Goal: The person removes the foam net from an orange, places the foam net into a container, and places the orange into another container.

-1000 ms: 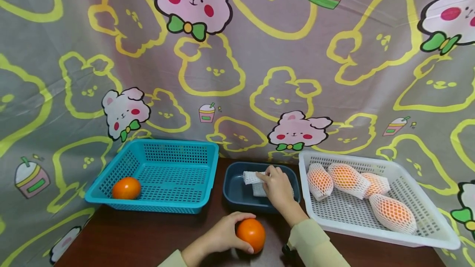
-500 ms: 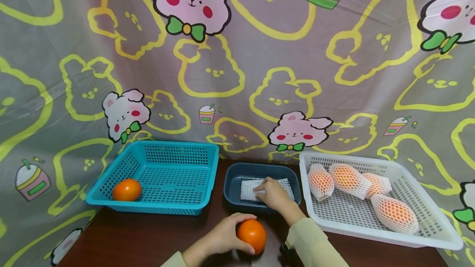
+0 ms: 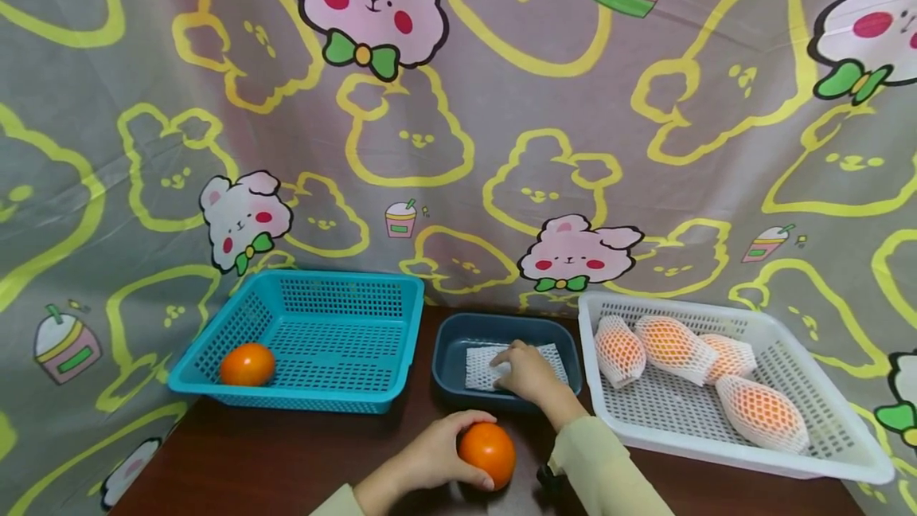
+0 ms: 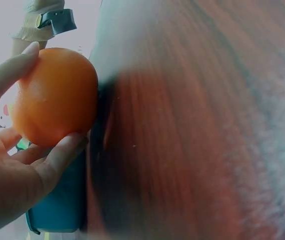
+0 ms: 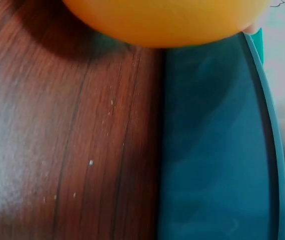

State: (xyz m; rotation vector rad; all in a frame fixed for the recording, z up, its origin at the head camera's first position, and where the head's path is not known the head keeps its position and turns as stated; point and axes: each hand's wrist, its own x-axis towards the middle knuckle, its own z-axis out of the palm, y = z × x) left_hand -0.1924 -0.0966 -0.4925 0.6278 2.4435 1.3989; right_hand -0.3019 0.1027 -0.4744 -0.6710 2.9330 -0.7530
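At the table's front, my left hand (image 3: 438, 452) grips a bare orange (image 3: 487, 455) from its left side, thumb in front and fingers behind. In the left wrist view, thumb and fingers curve round the orange (image 4: 57, 97). My right hand (image 3: 528, 375) reaches into the dark blue tub (image 3: 450, 385), its thumb and index finger apart over white foam fruit nets (image 3: 478, 373) lying flat there. Its other fingers are partly hidden. The right wrist view shows the tub's side wall (image 5: 212, 150) and the underside of the orange (image 5: 167, 25), but little of that hand.
A teal basket (image 3: 344, 403) on the left holds one bare orange (image 3: 247, 365). On the right, a white basket (image 3: 688, 452) holds several oranges in foam nets (image 3: 762, 412). Behind them hangs a patterned cloth (image 3: 458, 102). All stand on a dark wooden table (image 3: 286, 460).
A second ago my right hand held a foam net raised inside the tub; the nets now lie flat. Its finger and thumb have since spread apart. My left hand stays round the orange.
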